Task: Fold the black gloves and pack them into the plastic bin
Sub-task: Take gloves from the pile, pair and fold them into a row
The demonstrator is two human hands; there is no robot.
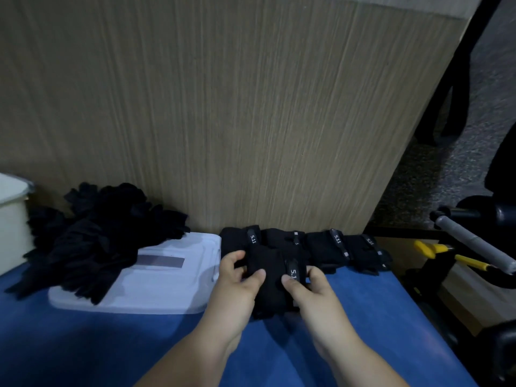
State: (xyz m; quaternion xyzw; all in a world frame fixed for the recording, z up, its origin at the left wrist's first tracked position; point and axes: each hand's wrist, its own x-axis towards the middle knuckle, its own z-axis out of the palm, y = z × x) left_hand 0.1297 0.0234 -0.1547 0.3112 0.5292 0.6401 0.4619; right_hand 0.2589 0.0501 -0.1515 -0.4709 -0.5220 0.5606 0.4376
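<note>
Here, the left hand (237,283) and right hand (312,289) both grip a black 5.11 glove (270,291) on the blue tabletop (111,344), thumbs pressed on its top and fingers curled round its two sides. Just behind it, a row of folded gloves (329,247) lies along the foot of the wooden panel (223,107). To the left, a loose pile of black gloves (97,236) spills over a flat translucent plastic lid (173,277), with a white plastic bin (11,219) at the view's left edge.
</note>
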